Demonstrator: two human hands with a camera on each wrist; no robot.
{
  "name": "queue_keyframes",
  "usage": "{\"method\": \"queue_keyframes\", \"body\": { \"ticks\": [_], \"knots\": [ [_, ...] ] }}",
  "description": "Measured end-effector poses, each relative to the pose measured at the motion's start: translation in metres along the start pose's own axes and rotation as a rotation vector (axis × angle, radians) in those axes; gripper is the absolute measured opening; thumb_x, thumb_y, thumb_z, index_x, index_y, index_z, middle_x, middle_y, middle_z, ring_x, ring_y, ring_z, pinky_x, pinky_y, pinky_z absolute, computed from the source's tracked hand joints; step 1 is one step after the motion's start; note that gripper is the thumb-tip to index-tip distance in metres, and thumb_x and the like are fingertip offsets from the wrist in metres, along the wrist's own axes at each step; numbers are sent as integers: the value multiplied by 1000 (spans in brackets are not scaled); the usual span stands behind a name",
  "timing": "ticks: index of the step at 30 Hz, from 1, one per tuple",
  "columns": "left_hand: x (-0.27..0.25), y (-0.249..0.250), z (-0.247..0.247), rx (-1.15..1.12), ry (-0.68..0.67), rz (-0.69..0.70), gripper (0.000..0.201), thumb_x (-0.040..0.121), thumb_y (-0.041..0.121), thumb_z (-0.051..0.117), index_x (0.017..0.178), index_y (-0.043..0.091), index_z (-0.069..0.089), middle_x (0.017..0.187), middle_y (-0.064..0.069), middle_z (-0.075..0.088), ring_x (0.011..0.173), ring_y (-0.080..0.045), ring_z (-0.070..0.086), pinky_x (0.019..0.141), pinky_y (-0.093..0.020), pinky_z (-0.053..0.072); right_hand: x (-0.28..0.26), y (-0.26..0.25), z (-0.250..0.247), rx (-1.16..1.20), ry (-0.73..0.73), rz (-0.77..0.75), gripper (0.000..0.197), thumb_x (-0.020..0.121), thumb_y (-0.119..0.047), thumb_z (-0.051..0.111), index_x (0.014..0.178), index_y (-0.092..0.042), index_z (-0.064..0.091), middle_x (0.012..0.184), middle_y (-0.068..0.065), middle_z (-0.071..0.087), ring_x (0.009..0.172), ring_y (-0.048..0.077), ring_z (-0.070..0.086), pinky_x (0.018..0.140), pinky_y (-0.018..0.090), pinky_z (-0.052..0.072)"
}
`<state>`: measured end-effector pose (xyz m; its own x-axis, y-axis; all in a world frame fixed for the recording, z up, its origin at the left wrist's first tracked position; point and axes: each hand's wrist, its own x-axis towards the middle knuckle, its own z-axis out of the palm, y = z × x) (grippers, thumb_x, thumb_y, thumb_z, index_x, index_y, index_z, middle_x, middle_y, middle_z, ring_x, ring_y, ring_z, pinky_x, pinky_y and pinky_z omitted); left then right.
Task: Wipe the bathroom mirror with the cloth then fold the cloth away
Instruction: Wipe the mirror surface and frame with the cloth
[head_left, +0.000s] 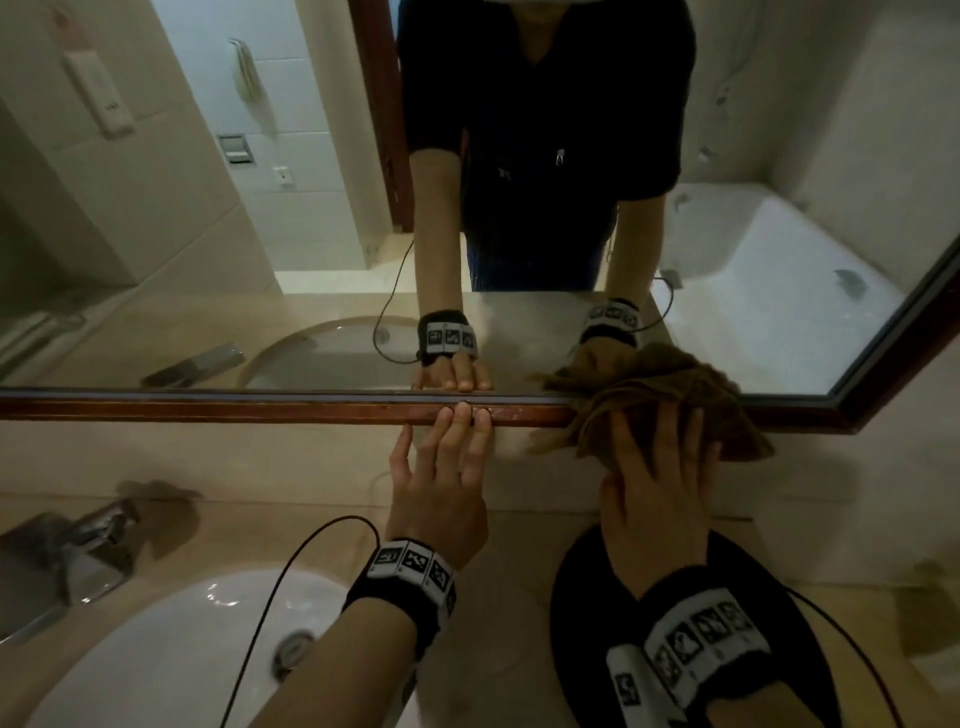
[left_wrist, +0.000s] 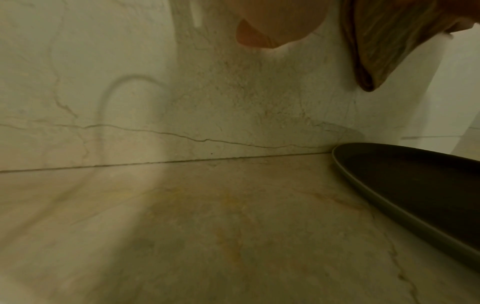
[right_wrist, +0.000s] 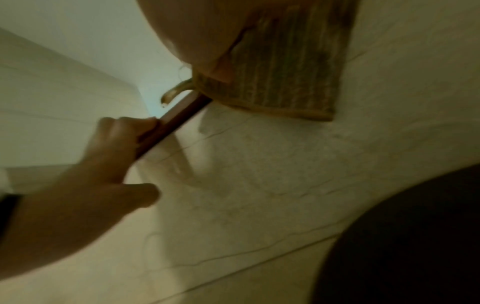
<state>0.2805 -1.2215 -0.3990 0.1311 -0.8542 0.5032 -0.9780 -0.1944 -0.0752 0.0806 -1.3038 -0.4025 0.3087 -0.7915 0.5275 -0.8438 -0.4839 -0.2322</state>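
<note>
Mirror (head_left: 519, 156) glass smooth, glossy, reflective; frame (head_left: 260, 408) dark reddish wood, polished, with small pale scuffs near the fingers; cloth (head_left: 670, 400) brown terry, matt, ribbed pile and a stitched hem showing in the right wrist view; table (head_left: 322, 499) beige veined stone, smooth with a soft sheen, same stone on the upstand below the frame; basin (head_left: 171, 649) white glazed ceramic, glossy; tap (head_left: 78, 545) bright chromed metal; plate (head_left: 571, 623) black, smooth, matt to low sheen; wristbands (head_left: 410, 577) black knit fabric carrying white printed tags.
</note>
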Motion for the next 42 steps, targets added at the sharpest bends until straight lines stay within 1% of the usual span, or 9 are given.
{"method": "queue_keyframes", "body": {
  "ticks": [6,11,15,19,23,28,31,37,42],
  "knots": [
    [0,2,-4,-34,-70,-6,92,62,31,60,146,8,30,147,-14,32,135,-32,33,106,-63,32,-1,-76,8,64,-126,-212,75,71,-27,51,145,-25,37,157,15,19,144,40,15,111,64,22],
    [-6,-8,-35,-164,-76,-17,99,55,21,70,146,10,33,149,-9,32,138,-26,31,109,-64,29,-7,-41,1,24,-87,-203,80,69,-18,61,144,-29,36,154,12,27,144,37,20,112,66,13],
    [-11,-61,-62,-127,-34,-290,84,66,25,65,144,13,36,147,-8,34,137,-24,32,114,-53,23,-2,-29,-5,92,3,-221,67,73,-19,44,140,-21,42,143,18,40,140,40,27,114,61,17],
    [-19,-99,-56,-35,-182,-439,83,72,25,64,147,17,29,148,-7,30,138,-25,31,116,-51,21,4,-73,-3,177,-33,-205,75,62,-13,67,135,-14,50,140,16,45,132,45,34,109,57,33],
    [-26,-111,-42,32,-239,-341,93,63,16,69,148,9,30,148,-16,37,138,-32,34,112,-53,29,8,-117,6,126,-99,-271,81,55,-18,73,134,-15,51,140,13,46,127,42,39,105,52,39],
    [-30,-118,-40,27,-185,-252,96,56,13,71,144,2,37,136,-21,49,126,-38,47,101,-54,42,2,-81,4,-2,-20,-228,84,59,-14,71,138,-18,42,143,12,38,129,38,35,109,57,27],
    [-31,-121,-41,10,-192,-224,96,58,17,71,146,5,34,137,-19,46,127,-36,46,103,-52,42,-5,-69,0,-24,59,-98,72,66,-18,52,137,-13,44,140,20,41,129,45,35,109,61,27],
    [-32,-127,-41,-17,-229,-178,100,54,25,70,145,4,34,138,-18,43,125,-35,43,96,-51,46,7,-176,26,121,-79,-428,66,67,-26,55,130,-9,51,132,19,54,125,41,43,105,55,35],
    [-33,-144,-45,0,-224,-72,93,58,26,60,145,5,34,138,-17,44,123,-35,46,91,-50,48,8,-214,28,126,-147,-354,70,66,-26,44,135,-12,50,141,10,47,130,33,41,111,50,31]
  ]
}}
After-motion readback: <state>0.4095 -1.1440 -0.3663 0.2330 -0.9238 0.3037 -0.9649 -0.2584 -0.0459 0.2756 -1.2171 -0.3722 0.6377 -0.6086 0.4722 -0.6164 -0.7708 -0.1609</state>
